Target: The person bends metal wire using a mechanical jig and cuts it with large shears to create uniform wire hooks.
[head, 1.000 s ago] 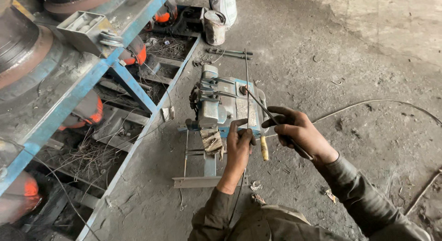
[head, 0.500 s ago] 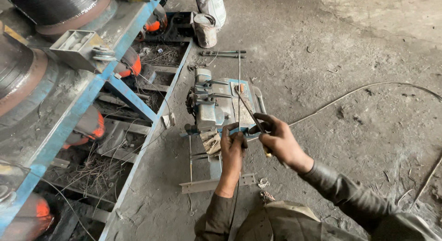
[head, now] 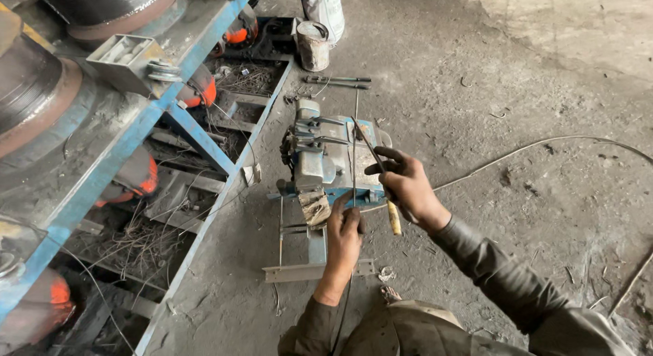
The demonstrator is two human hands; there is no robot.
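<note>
A small grey and blue machine [head: 326, 162] stands on a metal frame on the ground in front of me. My left hand [head: 344, 230] is closed around a thin wire [head: 354, 145] that runs up over the machine. My right hand [head: 403, 186] grips a slim tool with a yellowish handle [head: 393, 218], its dark metal end lying across the wire above the machine's blue plate. A dirty rag [head: 315, 207] hangs at the machine's near side, just left of my left hand.
A blue metal rack [head: 146, 135] with wire coils and orange parts fills the left side. A tin can [head: 313, 46] and a white sack [head: 325, 9] stand beyond the machine, with metal rods [head: 338, 80] lying near them. A long wire [head: 544, 146] trails over the concrete floor to the right.
Both hands stay at the machine. My right hand has shifted slightly, and the tool's metal end now points up across the wire. The view has moved a little closer.
</note>
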